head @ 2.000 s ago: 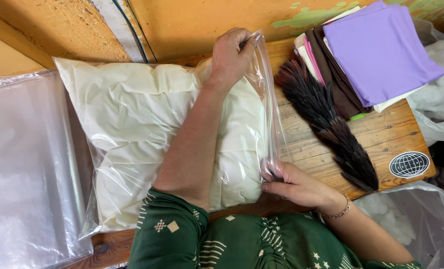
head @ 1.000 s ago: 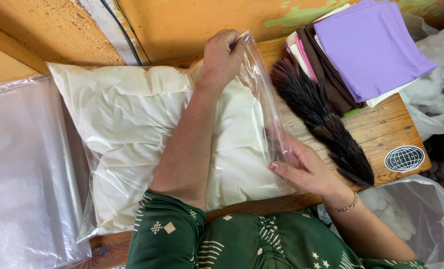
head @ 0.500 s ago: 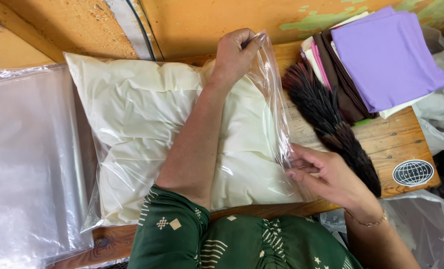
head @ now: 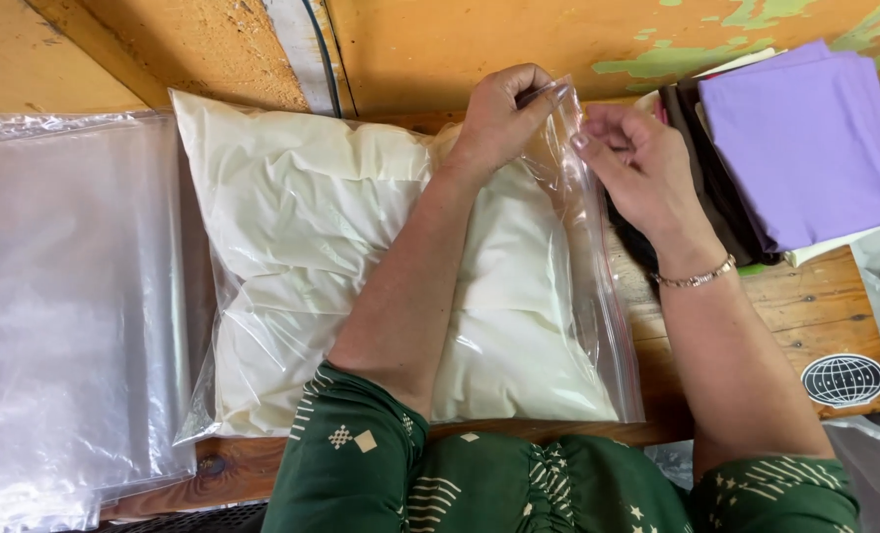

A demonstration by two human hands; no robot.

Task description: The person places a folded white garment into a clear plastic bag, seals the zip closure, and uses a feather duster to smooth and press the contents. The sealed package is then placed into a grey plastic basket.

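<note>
Since half a second ago my right hand (head: 642,163) is moving up from the bag's side edge to its far corner, meeting my left hand (head: 499,114). Both sets of fingers are pinching the clear zip bag (head: 578,296) holding the cream pillow (head: 302,247) on the worktop (head: 785,306). I am judging the seal needs pressing shut along its strip.
</note>
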